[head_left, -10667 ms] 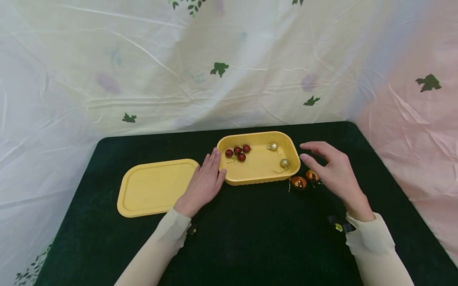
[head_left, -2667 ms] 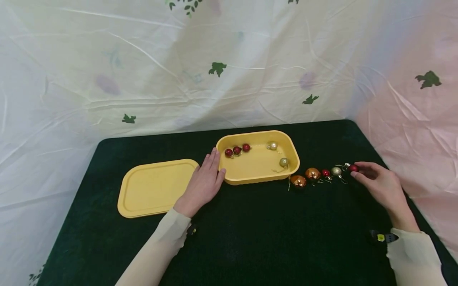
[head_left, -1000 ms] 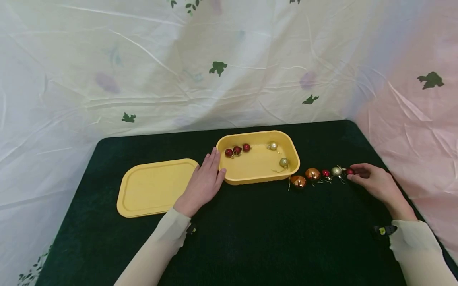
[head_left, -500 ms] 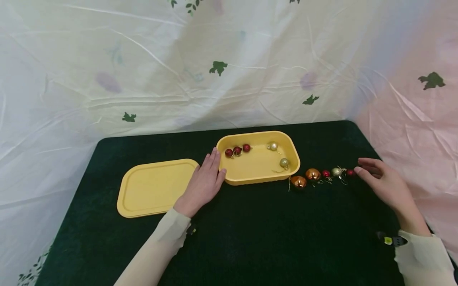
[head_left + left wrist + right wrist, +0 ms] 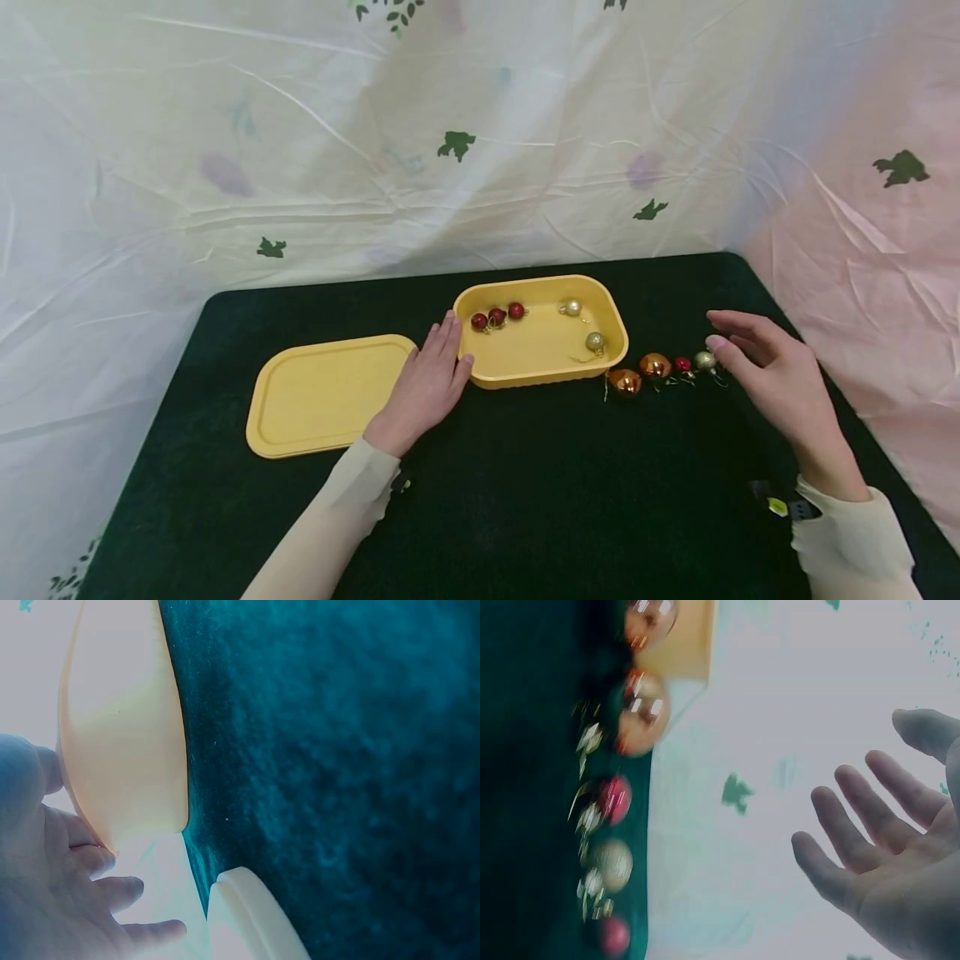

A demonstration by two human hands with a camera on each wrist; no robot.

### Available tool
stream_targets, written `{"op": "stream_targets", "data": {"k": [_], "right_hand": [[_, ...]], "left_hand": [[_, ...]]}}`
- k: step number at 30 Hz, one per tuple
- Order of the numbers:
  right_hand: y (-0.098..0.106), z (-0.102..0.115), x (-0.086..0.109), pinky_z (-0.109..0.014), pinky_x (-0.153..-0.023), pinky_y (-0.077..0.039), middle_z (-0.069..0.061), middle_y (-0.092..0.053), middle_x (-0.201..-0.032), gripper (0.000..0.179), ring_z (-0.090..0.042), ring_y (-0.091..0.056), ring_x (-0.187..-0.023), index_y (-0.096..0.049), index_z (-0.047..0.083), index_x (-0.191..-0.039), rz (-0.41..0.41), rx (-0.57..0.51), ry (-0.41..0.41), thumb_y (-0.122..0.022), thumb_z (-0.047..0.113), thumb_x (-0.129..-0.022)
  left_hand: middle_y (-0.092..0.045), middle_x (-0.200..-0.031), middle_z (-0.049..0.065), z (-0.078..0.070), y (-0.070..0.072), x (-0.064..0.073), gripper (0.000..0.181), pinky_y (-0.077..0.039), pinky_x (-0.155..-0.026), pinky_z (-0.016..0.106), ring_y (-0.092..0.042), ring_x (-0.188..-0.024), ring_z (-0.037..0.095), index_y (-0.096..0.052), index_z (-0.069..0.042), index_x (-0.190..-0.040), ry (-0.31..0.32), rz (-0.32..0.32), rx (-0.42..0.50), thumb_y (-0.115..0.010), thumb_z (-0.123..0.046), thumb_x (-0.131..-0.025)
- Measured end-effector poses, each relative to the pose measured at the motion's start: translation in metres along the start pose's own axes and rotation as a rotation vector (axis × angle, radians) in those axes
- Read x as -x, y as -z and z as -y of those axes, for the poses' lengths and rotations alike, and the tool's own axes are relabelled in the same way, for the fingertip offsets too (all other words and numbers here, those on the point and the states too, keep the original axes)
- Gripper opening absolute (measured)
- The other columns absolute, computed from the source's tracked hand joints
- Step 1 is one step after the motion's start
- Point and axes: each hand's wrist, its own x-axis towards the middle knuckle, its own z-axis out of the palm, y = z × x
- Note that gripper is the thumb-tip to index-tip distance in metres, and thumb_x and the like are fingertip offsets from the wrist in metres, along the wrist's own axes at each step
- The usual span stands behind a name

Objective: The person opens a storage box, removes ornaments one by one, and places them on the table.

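My left hand (image 5: 423, 383) rests with straight fingers against the left end of the yellow box (image 5: 525, 375); its fingertips touch the wall in the left wrist view. In the box lie three small red baubles (image 5: 497, 317) at the left and two gold baubles (image 5: 595, 342) at the right. My right hand (image 5: 780, 383) hovers, fingers apart and holding nothing, over the right end of a bauble row. The row runs from two larger orange baubles (image 5: 656, 367) through a red bauble (image 5: 682, 365) and a gold bauble (image 5: 704, 360) to another red bauble (image 5: 616, 936), which the hand hides in the head view.
The yellow lid (image 5: 322, 396) lies flat left of the box, partly behind the left forearm. A dark green cloth (image 5: 540, 500) covers the table. Behind it hangs a pale printed curtain (image 5: 337, 167).
A red bauble has gone from the box to the row's right end. My right hand has let go of it, drawn back, then come left over the row. My left hand stays put.
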Motion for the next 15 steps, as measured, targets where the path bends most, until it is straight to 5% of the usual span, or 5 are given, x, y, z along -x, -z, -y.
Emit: {"op": "stream_targets", "data": {"k": [15], "right_hand": [[-0.057, 0.05, -0.023, -0.008, -0.098, -0.043, -0.001, -0.065, -0.133, 0.04, -0.013, -0.061, -0.12, -0.064, 0.015, -0.137, 0.136, -0.101, 0.176, -0.074, 0.021, -0.098]], "left_hand": [[-0.004, -0.174, 0.004, 0.0, 0.001, 0.0, 0.069, -0.024, -0.121, 0.063, -0.014, -0.158, 0.031, -0.013, -0.009, -0.167, -0.003, -0.001, 0.008, -0.039, -0.042, -0.112]]}}
